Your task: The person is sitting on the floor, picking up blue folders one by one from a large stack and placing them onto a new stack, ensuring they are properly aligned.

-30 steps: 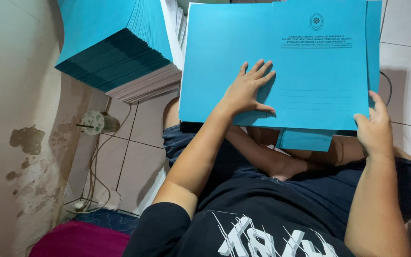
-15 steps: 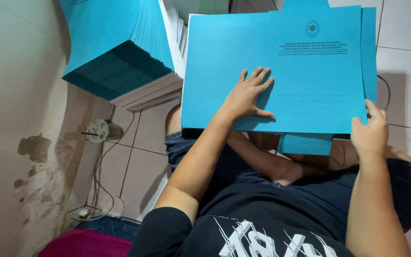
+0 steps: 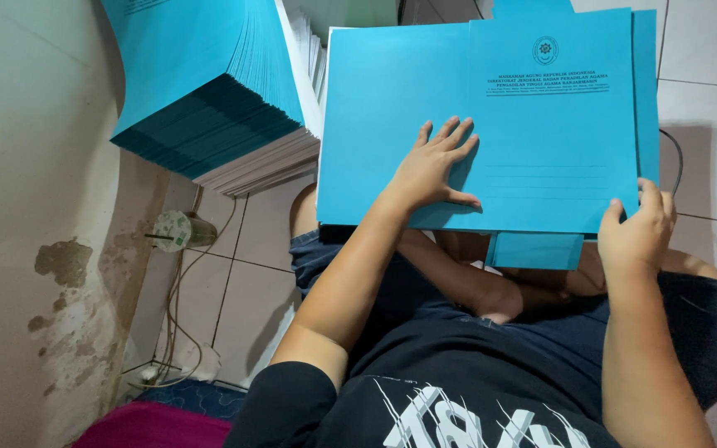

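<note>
Two hands [image 3: 433, 170] [image 3: 636, 232] hold one blue folder [image 3: 533, 124].

A tall stack of bright blue paper sheets [image 3: 209, 83] sits at upper left, resting on a thinner layer of white sheets [image 3: 269, 164]. Beside it, a pale plastered wall [image 3: 35, 166] runs down the left side, with brown patches of peeling paint [image 3: 64, 261] low down. A small round white wall socket [image 3: 173, 230] sits near the wall, with thin cables [image 3: 178, 332] trailing down to the white tiled floor [image 3: 242, 282]. A magenta cloth [image 3: 151, 425] lies at the bottom left corner.
</note>
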